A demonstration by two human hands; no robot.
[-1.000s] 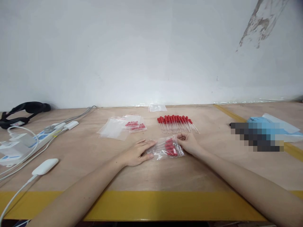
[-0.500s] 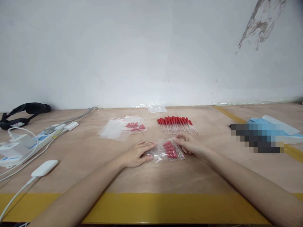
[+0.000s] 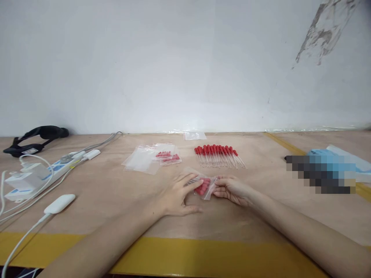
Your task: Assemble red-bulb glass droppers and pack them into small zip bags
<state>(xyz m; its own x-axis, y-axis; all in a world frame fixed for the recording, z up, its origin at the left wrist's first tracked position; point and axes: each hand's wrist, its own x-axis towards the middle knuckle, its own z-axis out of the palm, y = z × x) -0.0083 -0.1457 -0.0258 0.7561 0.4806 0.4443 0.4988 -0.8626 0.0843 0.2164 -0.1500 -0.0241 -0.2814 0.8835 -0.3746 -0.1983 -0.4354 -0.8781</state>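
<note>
A small clear plastic bag (image 3: 203, 187) with several red-capped droppers inside is lifted slightly off the wooden table (image 3: 116, 197), between both hands. My left hand (image 3: 176, 197) grips its left end, fingers on top and thumb below. My right hand (image 3: 232, 189) pinches the bag's right end. Behind them a row of loose red-capped droppers (image 3: 219, 155) lies on the table.
Filled small bags (image 3: 168, 155) and empty clear bags (image 3: 140, 162) lie at centre left. A power strip (image 3: 43, 172) with cables, a white adapter (image 3: 59, 203) and a black strap (image 3: 34, 137) are at the left. Blue packaging (image 3: 344, 162) is at the right. A yellow stripe (image 3: 203, 256) marks the front edge.
Both hands came closer together and took the bag up from lying flat; the left hand went from resting flat on it to gripping it. The bag now looks folded and shorter.
</note>
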